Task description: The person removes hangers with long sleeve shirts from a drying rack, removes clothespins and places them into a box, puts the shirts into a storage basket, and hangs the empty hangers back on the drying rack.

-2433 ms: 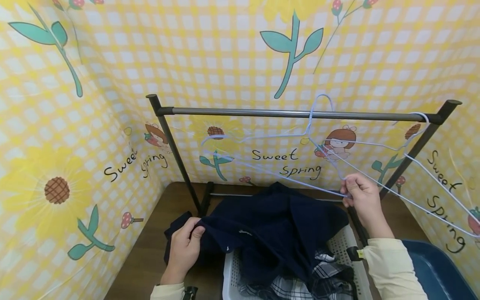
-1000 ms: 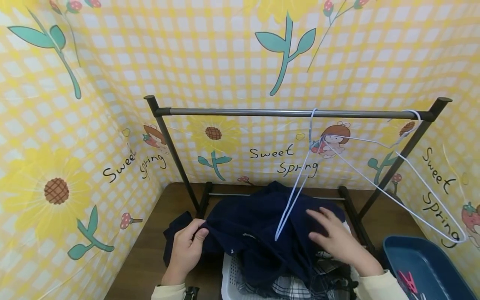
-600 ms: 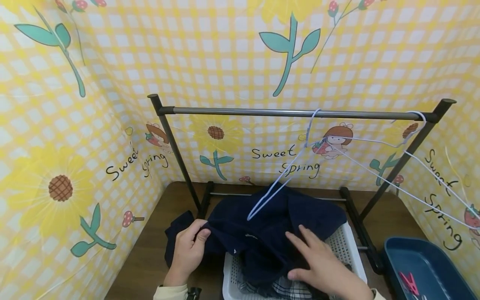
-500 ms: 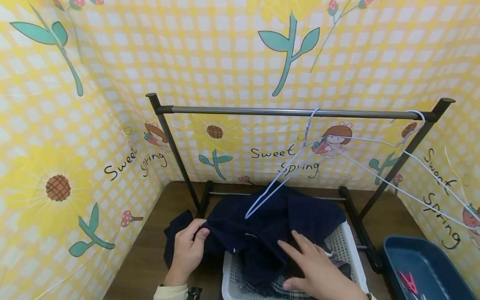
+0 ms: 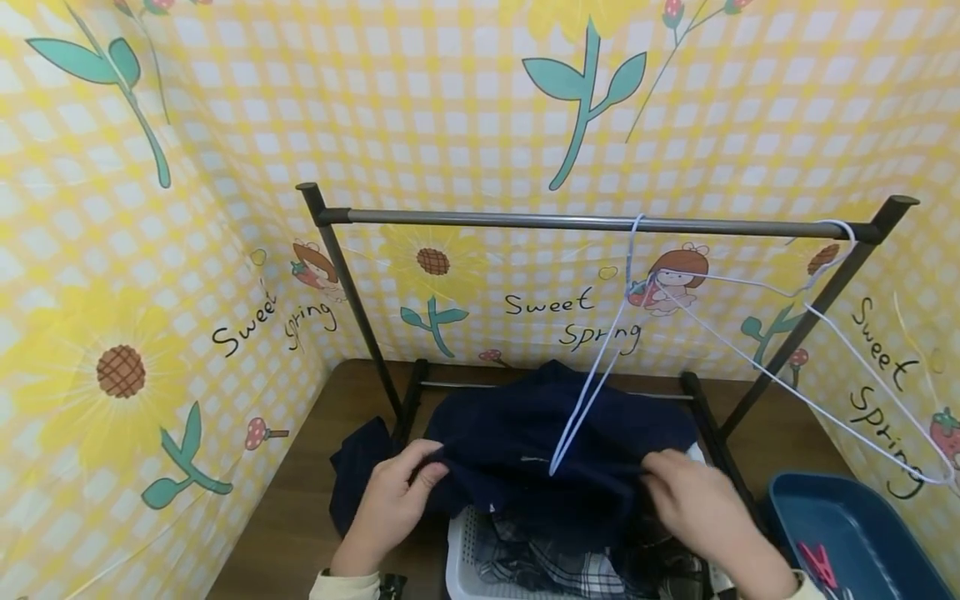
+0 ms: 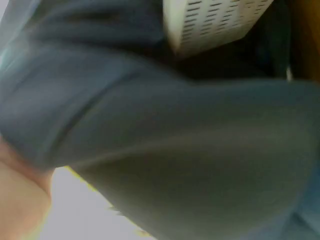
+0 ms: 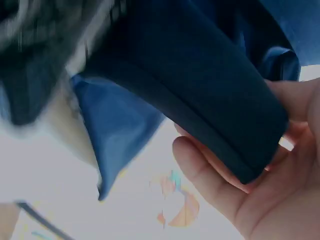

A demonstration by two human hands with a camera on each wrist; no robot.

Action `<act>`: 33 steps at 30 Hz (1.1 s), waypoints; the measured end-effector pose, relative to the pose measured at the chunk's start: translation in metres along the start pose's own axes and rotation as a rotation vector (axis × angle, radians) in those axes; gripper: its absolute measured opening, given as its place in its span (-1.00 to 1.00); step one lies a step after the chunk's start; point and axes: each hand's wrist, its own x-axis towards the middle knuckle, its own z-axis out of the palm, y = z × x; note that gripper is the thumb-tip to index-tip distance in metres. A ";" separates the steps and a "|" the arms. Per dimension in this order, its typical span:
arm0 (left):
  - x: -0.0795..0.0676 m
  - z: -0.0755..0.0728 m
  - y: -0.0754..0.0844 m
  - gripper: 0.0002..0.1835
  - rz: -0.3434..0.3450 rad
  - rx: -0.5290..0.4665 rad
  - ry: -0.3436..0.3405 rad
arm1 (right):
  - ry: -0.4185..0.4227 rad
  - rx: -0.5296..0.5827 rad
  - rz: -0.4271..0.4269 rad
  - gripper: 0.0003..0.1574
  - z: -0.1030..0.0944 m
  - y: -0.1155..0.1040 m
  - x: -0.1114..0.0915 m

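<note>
A dark navy garment (image 5: 517, 425) with a small white mark lies spread over a white basket (image 5: 459, 562). My left hand (image 5: 393, 504) pinches its left edge between thumb and fingers. At the other side my right hand (image 5: 693, 504) grips a folded edge of it; in the right wrist view the fingers curl round that navy cloth (image 7: 210, 95). Between the hands a pale blue wire hanger (image 5: 629, 275) dangles edge-on from the rail, its lower end in front of the garment. In the left wrist view, blurred navy cloth (image 6: 190, 150) fills most of the picture.
A black rack with a grey rail (image 5: 480, 218) stands behind. A second wire hanger (image 5: 852, 242) hangs at its right end. Plaid clothing (image 5: 540, 567) lies in the basket. At right a blue tub (image 5: 783, 483) holds a pink clothespin (image 5: 819, 564). Brown table (image 5: 292, 508) beneath.
My right hand let go of the hanger, moved down open-fingered over the garment and took hold of its right edge. The left hand shifted slightly right, still gripping. The released hanger swung edge-on.
</note>
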 end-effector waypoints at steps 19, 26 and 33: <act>0.003 0.047 0.059 -0.78 -0.138 0.153 -0.704 | -0.060 0.049 -0.061 -0.27 -0.036 0.019 -0.046; -0.020 0.056 0.047 -0.68 -0.142 0.202 -0.878 | -0.714 0.532 0.033 -0.44 0.002 0.019 -0.055; -0.029 0.077 0.037 -0.89 -0.024 0.374 -0.885 | -0.840 0.597 0.131 -0.62 0.020 0.013 -0.060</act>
